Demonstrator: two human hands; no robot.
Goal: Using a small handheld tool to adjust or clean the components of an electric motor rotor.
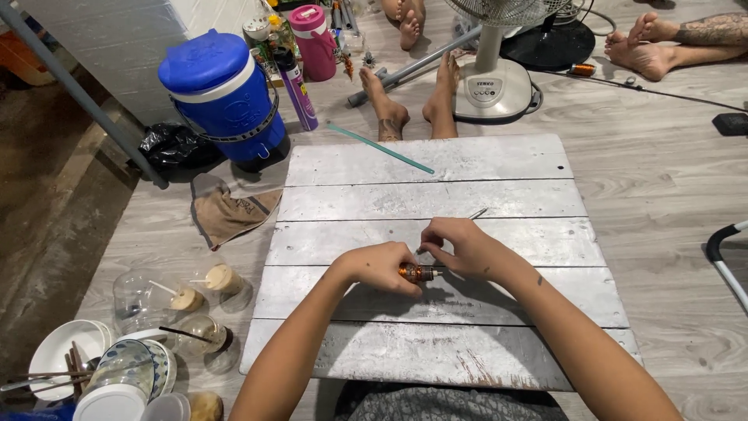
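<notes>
- Lower left corner of the frame: white bowls [58, 351] and stacked plates [148, 366] with chopsticks, and beside them clear plastic cups [144, 296] tipped on the wood-grain floor [670, 195], some with straws
- Upper left: a blue water cooler jug [222, 97] with a white band stands next to a black plastic bag [175, 146]; a brown cloth [226, 214] lies just below it, touching the left edge of the worktop
- Upper middle: a purple spray can [296, 90] and a pink lidded jug [315, 31] stand behind the cooler
- Centre: the worktop [436, 312], a low panel of grey painted planks, lies flat on the floor; a thin teal rod [379, 146] rests slanted across its upper left corner
- Just below the centre: the left hand [382, 269] has its grip closed around a small copper-wound motor armature [417, 272], held low over the planks
- Immediately right of it: the right hand [463, 245] pinches a thin metal tool [477, 213] whose tip sticks up and right, the fingers nearly touching the left hand
- Upper centre right: another person's bare feet [413, 105] rest at the far edge of the worktop, beside the white base of a pedestal fan [492, 86]
- Upper right corner: a second person's feet [647, 47] lie on the floor
</notes>
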